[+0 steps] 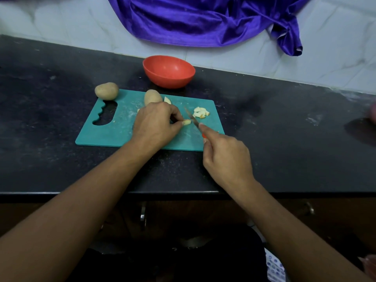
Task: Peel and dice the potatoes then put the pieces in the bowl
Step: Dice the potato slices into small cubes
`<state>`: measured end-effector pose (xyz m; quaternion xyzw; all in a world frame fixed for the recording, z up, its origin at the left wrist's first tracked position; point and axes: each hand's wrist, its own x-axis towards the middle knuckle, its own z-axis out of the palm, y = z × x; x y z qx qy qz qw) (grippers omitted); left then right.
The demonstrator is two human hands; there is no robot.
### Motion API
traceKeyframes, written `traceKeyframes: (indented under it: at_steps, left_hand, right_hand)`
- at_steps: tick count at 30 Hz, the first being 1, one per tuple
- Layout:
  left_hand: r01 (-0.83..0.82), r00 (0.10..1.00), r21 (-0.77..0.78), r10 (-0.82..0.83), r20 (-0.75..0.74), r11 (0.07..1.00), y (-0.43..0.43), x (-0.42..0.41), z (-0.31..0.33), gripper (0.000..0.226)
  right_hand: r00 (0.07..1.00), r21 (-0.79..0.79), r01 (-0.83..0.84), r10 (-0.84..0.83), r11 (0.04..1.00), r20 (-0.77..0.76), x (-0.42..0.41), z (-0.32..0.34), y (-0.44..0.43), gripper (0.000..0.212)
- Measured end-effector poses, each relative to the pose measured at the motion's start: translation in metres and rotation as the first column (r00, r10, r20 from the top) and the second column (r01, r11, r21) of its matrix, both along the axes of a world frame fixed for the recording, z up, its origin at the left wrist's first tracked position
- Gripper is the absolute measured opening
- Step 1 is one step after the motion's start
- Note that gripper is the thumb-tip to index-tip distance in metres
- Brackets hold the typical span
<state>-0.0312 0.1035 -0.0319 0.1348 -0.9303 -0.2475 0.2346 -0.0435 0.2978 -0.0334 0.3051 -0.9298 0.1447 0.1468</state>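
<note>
A person works at a dark stone counter (50, 139), where a teal cutting board (114, 131) lies near the middle, its near edge set back from the counter's front lip and bare counter stretching to both sides. A red bowl (168, 72) stands just beyond the board's far edge, apart from it and close to the tiled wall (325, 58), over which a purple cloth (203, 21) hangs. 1 unpeeled potato (106, 90) sits at the board's far left corner, beside the handle cut-out; a 2nd potato (152, 96) rests on the board behind the left hand (154, 125), with a pale wedge (167, 100) just to its right. The left hand lies palm down, wrist low over the board's near edge, its curled fingertips pinching a small potato piece (187, 122) against the board. The right hand (225, 157) hovers over the board's near right corner, fingers wrapped round the handle of a knife (193, 119), index finger stretched toward the blade, which slants away to the far left, just right of the held piece; contact cannot be told. A small heap of diced pieces (201, 112) lies on the board's right part, beyond the blade.
</note>
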Motion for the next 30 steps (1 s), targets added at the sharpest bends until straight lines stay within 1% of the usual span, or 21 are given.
traceKeyframes:
  at_steps: [3, 7, 10, 11, 12, 14, 15, 16, 20, 22, 26, 30]
  left_hand:
    - [-0.001, 1.000, -0.010, 0.001, 0.004, 1.000, 0.000, 0.000, 0.000, 0.010]
    - [0.006, 1.000, -0.013, -0.006, -0.007, 1.000, 0.000, 0.000, 0.000, 0.009]
    - [0.020, 1.000, -0.007, -0.020, -0.002, 1.000, -0.001, 0.000, -0.001, 0.007]
    - [0.022, 1.000, -0.002, -0.022, -0.003, 1.000, -0.002, 0.000, -0.001, 0.007]
    - [0.024, 1.000, 0.003, -0.023, -0.004, 1.000, -0.002, 0.000, -0.001, 0.008]
    - [0.021, 1.000, 0.013, -0.021, -0.006, 1.000, -0.002, 0.000, -0.001, 0.008]
    - [0.018, 1.000, 0.016, -0.018, -0.007, 1.000, -0.002, 0.000, -0.002, 0.008]
    - [0.016, 1.000, 0.014, -0.016, -0.010, 1.000, -0.003, 0.000, -0.002, 0.009]
    - [0.015, 1.000, 0.006, -0.015, -0.014, 1.000, -0.002, -0.001, -0.003, 0.009]
    - [0.016, 1.000, 0.005, -0.016, -0.013, 1.000, -0.003, 0.000, -0.003, 0.009]
    - [0.018, 1.000, 0.000, -0.018, -0.024, 1.000, -0.004, -0.002, -0.005, 0.010]
    - [0.022, 0.999, -0.003, -0.022, -0.025, 1.000, -0.004, -0.002, -0.005, 0.008]
  right_hand:
    - [1.000, 0.043, -0.012, 0.011, 0.999, 0.015, -0.001, 0.004, -0.003, 0.048]
    - [0.999, 0.180, -0.022, 0.015, 0.983, 0.035, -0.001, 0.012, -0.006, 0.050]
    - [0.999, 0.189, -0.017, 0.009, 0.982, 0.045, -0.004, 0.015, -0.010, 0.050]
    - [0.998, 0.168, -0.014, 0.003, 0.986, 0.066, -0.005, 0.016, -0.011, 0.049]
    - [0.994, 0.108, -0.006, -0.006, 0.994, 0.112, -0.007, 0.016, -0.010, 0.047]
    - [0.976, -0.080, 0.034, -0.016, 0.996, 0.216, -0.011, 0.015, -0.007, 0.043]
    - [0.974, -0.146, 0.049, -0.015, 0.988, 0.226, -0.011, 0.013, -0.005, 0.043]
    - [0.978, -0.168, 0.047, -0.011, 0.985, 0.208, -0.009, 0.010, -0.003, 0.043]
    - [0.998, -0.111, -0.011, 0.019, 0.994, 0.068, 0.003, 0.000, -0.005, 0.044]
    - [0.999, -0.086, -0.009, 0.011, 0.996, 0.031, 0.004, -0.001, -0.006, 0.045]
    - [1.000, -0.005, -0.016, 0.016, 1.000, -0.015, 0.006, -0.002, -0.008, 0.046]
    - [1.000, 0.125, 0.008, -0.008, 0.992, 0.000, 0.008, 0.005, -0.014, 0.051]
